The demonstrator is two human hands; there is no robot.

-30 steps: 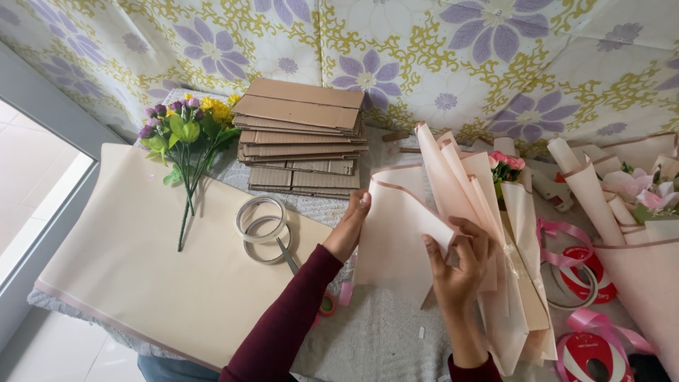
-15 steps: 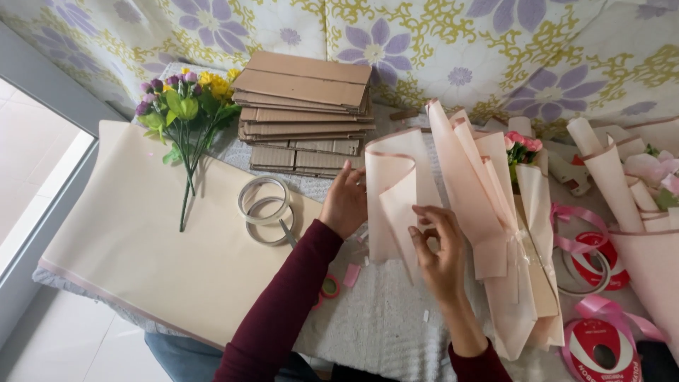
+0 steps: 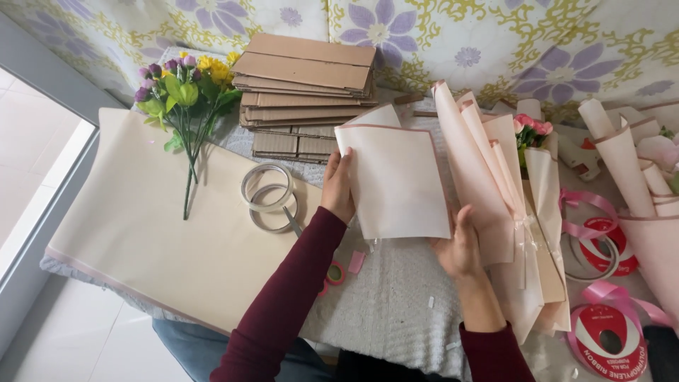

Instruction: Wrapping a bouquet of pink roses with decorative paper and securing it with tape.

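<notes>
pink wrapping sheet held between both hands

head view: pink wrapping sheet [image 3: 396, 180] sits upright-facing between the two hands, above the grey textured table cover [image 3: 389, 304]. its long axis runs away from the person, top edge toward the stack of flattened cardboard [image 3: 304, 92]. left hand [image 3: 338, 187] grips the sheet's left edge, fingers closed on it. right hand [image 3: 460, 244] supports the lower right corner, fingers curled under the edge. both hands touch the sheet; neither is nearer.

material: thin matte paper, pale pink, darker border line, slightly curled at the top corner.

surroundings: large cream sheet [image 3: 155, 233] lies flat to the left, carrying two tape rolls [image 3: 267, 197] and an artificial flower bunch [image 3: 185, 92]. folded pink cones [image 3: 495, 191] lie just beside the right hand. red ribbon spools [image 3: 601, 332] rest to the far right.
</notes>
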